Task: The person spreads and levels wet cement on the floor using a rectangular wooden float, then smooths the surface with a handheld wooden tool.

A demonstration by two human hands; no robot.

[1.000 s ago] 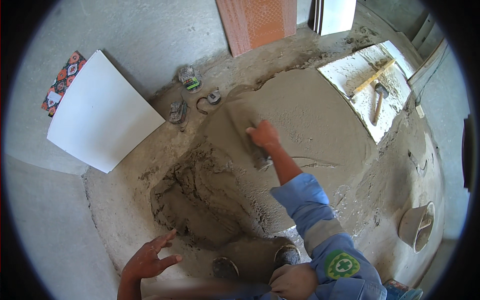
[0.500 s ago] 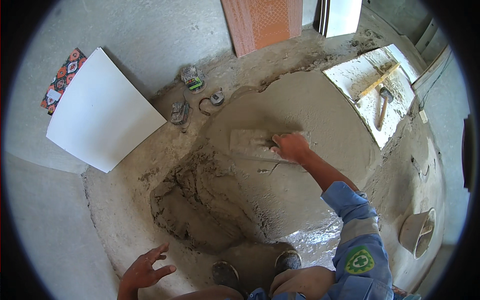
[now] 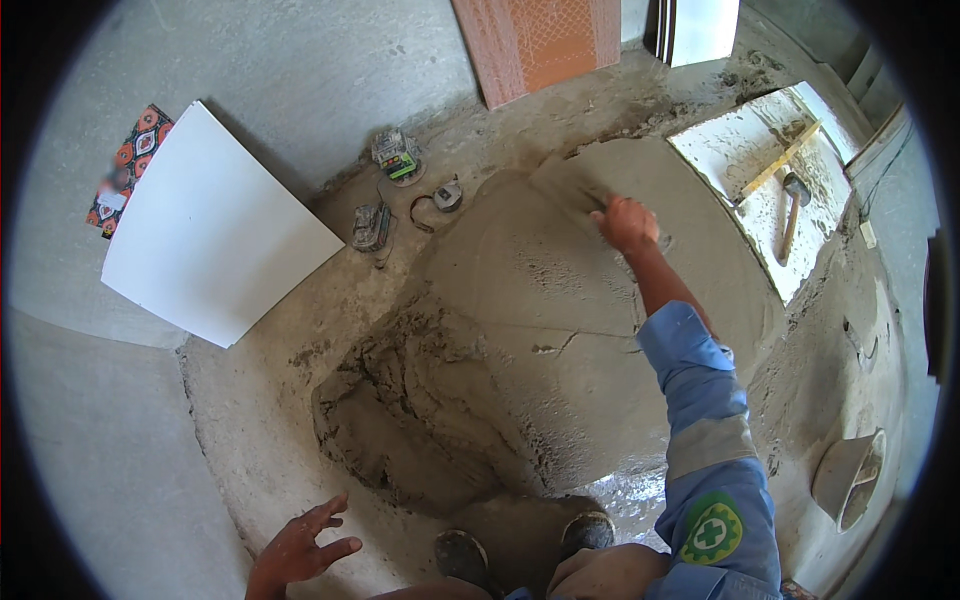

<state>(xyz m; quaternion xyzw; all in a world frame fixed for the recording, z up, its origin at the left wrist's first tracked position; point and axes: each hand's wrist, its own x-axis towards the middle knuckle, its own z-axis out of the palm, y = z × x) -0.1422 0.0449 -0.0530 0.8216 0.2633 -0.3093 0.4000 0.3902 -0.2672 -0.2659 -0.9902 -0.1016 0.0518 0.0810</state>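
Mortar (image 3: pixel 580 290) spreads in a broad, grey-brown bed across the floor (image 3: pixel 275 440), from the centre out toward 2 o'clock. Your right hand (image 3: pixel 630 224) is over its far part at 2 o'clock, the grip closed around a flat trowel (image 3: pixel 585 195); the blade is blurred and seems to lie on the surface, and your fingers hide the handle. Your left hand (image 3: pixel 302 540) hangs at 7 o'clock, its grip wide and bare, thumb and fingers spread.

Near that hand, a rough, torn hollow (image 3: pixel 410 430) breaks the bed toward 7 o'clock. Your boots (image 3: pixel 462 557) stand at 6 o'clock, at its lower edge. A thin crack (image 3: pixel 566 342) marks the smoother part at 4 o'clock, close to the centre.

Just off the bed at 11 o'clock you have a tape measure (image 3: pixel 447 196), with two dusty devices (image 3: pixel 398 158) beside it. A white sheet (image 3: pixel 215 235) leans between 9 and 10 o'clock. Beyond your trowel at 2 o'clock, a smeared white board (image 3: pixel 722 150) carries a yellow bar (image 3: pixel 780 161) and a hammer (image 3: pixel 791 215). A bucket (image 3: pixel 838 475) tilts at 4 o'clock.
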